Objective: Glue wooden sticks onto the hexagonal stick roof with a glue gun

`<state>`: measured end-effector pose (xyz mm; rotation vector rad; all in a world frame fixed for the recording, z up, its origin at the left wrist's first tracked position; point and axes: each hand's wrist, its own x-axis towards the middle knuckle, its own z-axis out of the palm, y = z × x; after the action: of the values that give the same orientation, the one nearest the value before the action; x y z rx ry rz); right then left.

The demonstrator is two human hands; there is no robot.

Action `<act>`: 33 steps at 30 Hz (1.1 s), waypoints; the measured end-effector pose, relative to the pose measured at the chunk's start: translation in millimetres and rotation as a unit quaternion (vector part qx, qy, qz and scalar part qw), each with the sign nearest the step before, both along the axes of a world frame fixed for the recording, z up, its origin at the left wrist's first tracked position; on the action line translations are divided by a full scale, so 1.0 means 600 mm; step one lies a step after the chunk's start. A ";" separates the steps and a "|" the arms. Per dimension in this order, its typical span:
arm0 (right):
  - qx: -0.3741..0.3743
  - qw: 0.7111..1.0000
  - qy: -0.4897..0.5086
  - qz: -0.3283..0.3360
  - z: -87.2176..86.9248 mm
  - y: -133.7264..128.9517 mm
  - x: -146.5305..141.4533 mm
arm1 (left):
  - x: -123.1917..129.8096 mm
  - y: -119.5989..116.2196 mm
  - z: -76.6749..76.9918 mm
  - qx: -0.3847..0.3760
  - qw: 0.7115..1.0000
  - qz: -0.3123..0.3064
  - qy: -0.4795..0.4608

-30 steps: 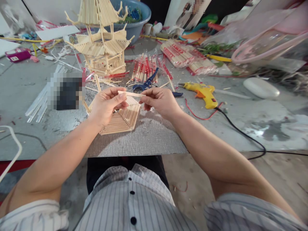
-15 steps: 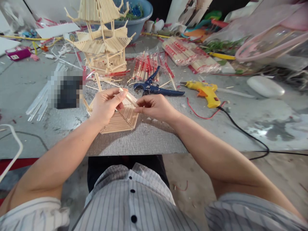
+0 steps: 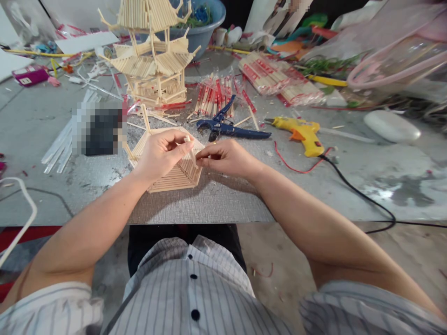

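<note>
My left hand [image 3: 161, 152] pinches the upper end of a short pale wooden stick [image 3: 193, 157] between thumb and fingers. The stick leans steeply above the right corner of a six-sided platform [image 3: 171, 180] built from rows of thin sticks. At the lower end of the stick, my right hand [image 3: 228, 158] has its thumb and forefinger closed on it. A single upright post [image 3: 145, 117] rises from the platform's far left corner, and another post [image 3: 128, 150] stands at its left corner. My left hand covers part of the platform.
Behind the platform stands a tiered stick pagoda [image 3: 157, 65]. Blue cutters [image 3: 233, 130] lie just beyond my right hand, with a yellow glue gun [image 3: 300, 130] and its black cord [image 3: 352, 190] to the right. Packs of sticks [image 3: 265, 74] and clear glue sticks [image 3: 66, 139] are around.
The stick has turned from a flatter slant to a steeper one, its lower end now by the platform's right corner. My left hand has shifted slightly right.
</note>
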<state>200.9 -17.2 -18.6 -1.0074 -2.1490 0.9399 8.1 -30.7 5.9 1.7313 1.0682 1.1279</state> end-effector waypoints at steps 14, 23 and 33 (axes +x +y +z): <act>-0.060 0.998 0.031 -0.018 -0.005 0.004 0.007 | -0.007 -0.016 0.029 0.014 0.986 -0.100 0.131; -0.064 0.997 0.036 -0.013 -0.009 0.007 0.010 | -0.007 -0.017 0.022 -0.003 0.986 -0.101 0.130; -0.007 0.989 0.100 -0.105 0.018 0.004 0.030 | 0.000 -0.020 0.031 -0.003 0.988 -0.098 0.121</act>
<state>218.8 -14.5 -7.7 -1.0739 -1.8349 0.9149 7.9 -42.7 24.5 1.9569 1.0155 0.8072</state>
